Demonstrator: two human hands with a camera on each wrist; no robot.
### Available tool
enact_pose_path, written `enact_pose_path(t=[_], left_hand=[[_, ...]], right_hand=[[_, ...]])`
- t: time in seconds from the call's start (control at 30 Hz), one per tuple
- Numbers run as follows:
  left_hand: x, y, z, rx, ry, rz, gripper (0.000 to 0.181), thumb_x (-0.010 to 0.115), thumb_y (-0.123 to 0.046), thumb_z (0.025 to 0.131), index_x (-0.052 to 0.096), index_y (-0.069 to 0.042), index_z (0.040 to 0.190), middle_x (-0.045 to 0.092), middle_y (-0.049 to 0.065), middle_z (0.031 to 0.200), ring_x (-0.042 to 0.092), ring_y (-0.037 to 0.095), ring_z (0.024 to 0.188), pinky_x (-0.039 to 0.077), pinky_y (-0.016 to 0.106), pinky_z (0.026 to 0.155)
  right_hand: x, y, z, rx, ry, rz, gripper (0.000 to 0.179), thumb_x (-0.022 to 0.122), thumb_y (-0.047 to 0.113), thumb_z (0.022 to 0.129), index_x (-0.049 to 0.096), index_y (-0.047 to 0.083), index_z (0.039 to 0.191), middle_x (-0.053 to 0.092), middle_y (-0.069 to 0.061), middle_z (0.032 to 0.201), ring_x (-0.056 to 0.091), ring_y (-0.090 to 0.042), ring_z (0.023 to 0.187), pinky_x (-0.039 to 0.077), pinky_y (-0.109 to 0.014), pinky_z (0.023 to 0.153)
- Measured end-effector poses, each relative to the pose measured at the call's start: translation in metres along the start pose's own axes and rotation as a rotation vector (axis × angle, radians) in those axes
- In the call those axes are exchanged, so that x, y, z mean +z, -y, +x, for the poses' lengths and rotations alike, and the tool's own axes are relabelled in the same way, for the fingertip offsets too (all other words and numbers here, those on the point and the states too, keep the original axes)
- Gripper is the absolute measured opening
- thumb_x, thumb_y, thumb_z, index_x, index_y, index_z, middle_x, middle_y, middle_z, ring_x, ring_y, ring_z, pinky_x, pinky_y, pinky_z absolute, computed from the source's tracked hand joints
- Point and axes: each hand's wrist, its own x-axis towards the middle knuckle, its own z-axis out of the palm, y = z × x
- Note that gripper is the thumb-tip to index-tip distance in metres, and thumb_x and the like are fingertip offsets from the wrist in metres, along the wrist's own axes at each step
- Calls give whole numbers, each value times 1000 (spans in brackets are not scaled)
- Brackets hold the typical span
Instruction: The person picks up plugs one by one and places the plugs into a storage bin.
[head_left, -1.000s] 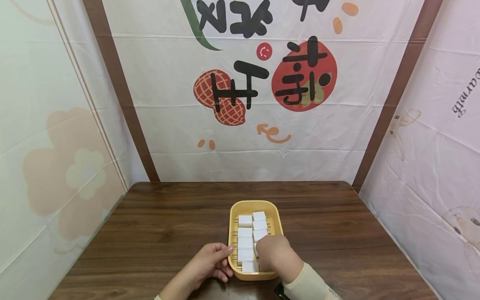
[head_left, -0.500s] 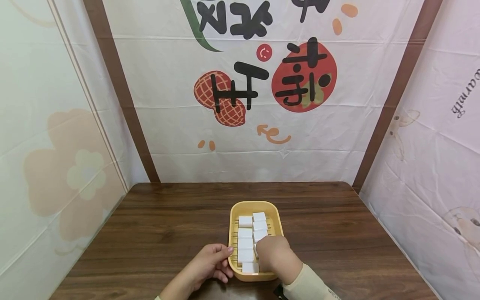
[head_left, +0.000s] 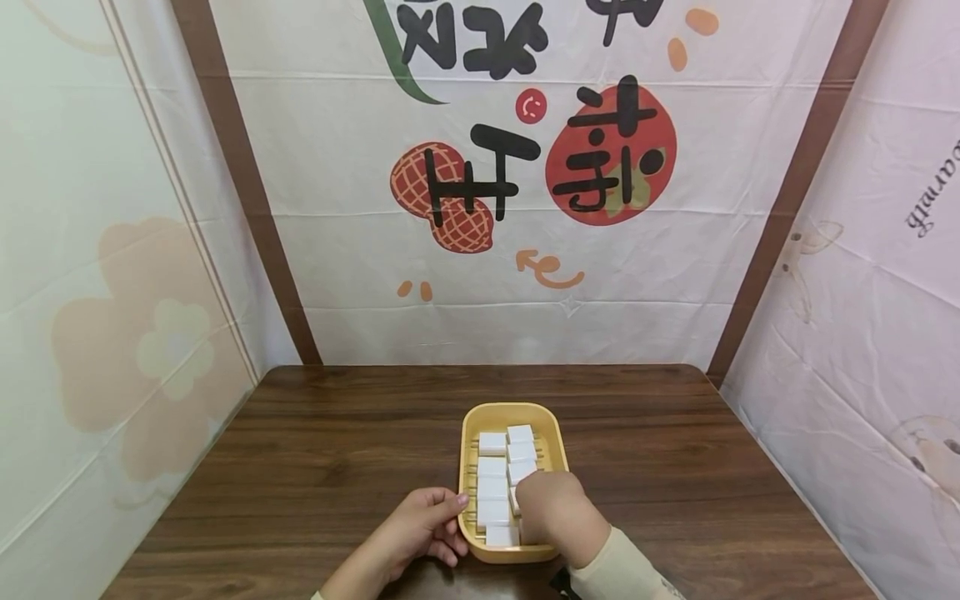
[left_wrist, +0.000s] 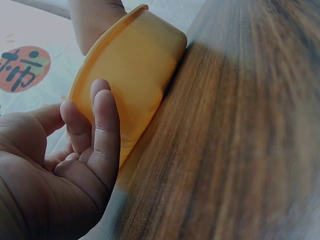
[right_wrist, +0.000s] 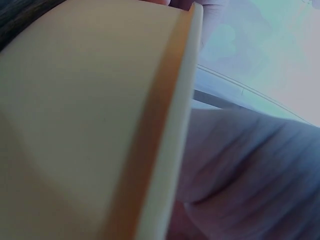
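Observation:
A yellow plastic tray (head_left: 469, 417) with rounded corners lies on the table, holding white rectangular blocks (head_left: 492, 487) in two uneven columns. At the tray's near left side, my left hand (head_left: 427, 525) pinches the rim between thumb and forefinger. The left wrist view shows that hand (left_wrist: 65, 165) with its other fingers against or close beside the outer wall. My right hand (head_left: 555, 510) reaches over the near right rim into the tray, beside the right column. Its fingers are hidden below the rim and behind the hand, so what they hold is not visible.
The dark wooden table (head_left: 345, 442) extends around the tray. A printed white cloth (head_left: 345, 250) hangs behind the table's far edge, with more cloth on both sides. A small black item (head_left: 562, 581) shows at the right cuff.

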Motion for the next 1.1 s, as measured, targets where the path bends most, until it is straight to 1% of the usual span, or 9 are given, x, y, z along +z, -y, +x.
enact_pose_path(t=[0.13, 0.27, 0.4, 0.53, 0.63, 0.8, 0.9, 1.0, 1.1], left_hand=[[0, 1, 0, -1, -2, 2, 28, 58, -32, 105, 55, -7, 93, 64, 1, 68, 70, 14, 62, 59, 28, 54], [1, 0, 0, -2, -3, 6, 28, 57, -32, 106, 55, -8, 91, 65, 2, 67, 69, 14, 62, 59, 27, 54], [1, 0, -1, -1, -5, 12, 28, 57, -32, 106, 55, -9, 90, 66, 2, 67, 69, 14, 62, 59, 27, 54], [1, 0, -1, 4, -15, 24, 29, 58, -32, 105, 57, -5, 94, 63, 1, 68, 70, 15, 62, 59, 28, 53], [1, 0, -1, 8, -24, 38, 31, 59, -33, 105, 58, -3, 98, 61, -1, 68, 70, 16, 63, 59, 28, 53], [1, -2, -2, 31, -46, 74, 28, 61, -32, 104, 59, -7, 93, 61, 0, 65, 70, 17, 62, 59, 29, 52], [2, -5, -3, 54, -61, 102, 28, 62, -31, 103, 60, -6, 89, 62, 2, 63, 70, 17, 61, 59, 29, 51], [3, -7, -3, 74, -73, 132, 30, 62, -30, 104, 60, -4, 89, 63, 3, 62, 69, 17, 59, 58, 29, 50], [3, -8, -4, 83, -76, 156, 31, 61, -29, 104, 60, -3, 89, 62, 4, 61, 69, 17, 59, 58, 29, 49]], right_hand=[[0, -4, 0, -3, -4, 51, 19, 77, 20, 74, 61, 15, 67, 58, 2, 67, 49, -13, 60, 51, -39, 55], [-1, -7, 0, -3, -4, 87, 23, 80, 19, 70, 58, 16, 65, 56, 3, 66, 47, -14, 60, 47, -37, 53], [-4, -8, 0, -10, 0, 109, 25, 81, 19, 71, 57, 16, 64, 54, 3, 65, 45, -14, 59, 44, -36, 51], [-7, -9, -1, -28, -5, 113, 24, 80, 21, 74, 58, 16, 65, 54, 3, 66, 44, -15, 59, 43, -35, 51], [-8, -11, -2, -46, -28, 106, 25, 81, 23, 77, 59, 16, 66, 54, 4, 66, 44, -14, 59, 44, -35, 51], [-9, -15, 0, -75, -75, 123, 25, 80, 21, 78, 58, 17, 67, 53, 5, 67, 43, -13, 58, 41, -34, 50], [-10, -19, 1, -110, -107, 108, 26, 80, 21, 79, 57, 18, 67, 51, 5, 67, 41, -12, 58, 40, -32, 49], [-12, -22, 2, -158, -141, 88, 30, 82, 26, 82, 56, 18, 68, 50, 6, 68, 40, -11, 59, 39, -32, 50], [-15, -26, 2, -199, -171, 95, 33, 83, 30, 83, 56, 19, 68, 49, 7, 69, 41, -9, 60, 39, -31, 51]])
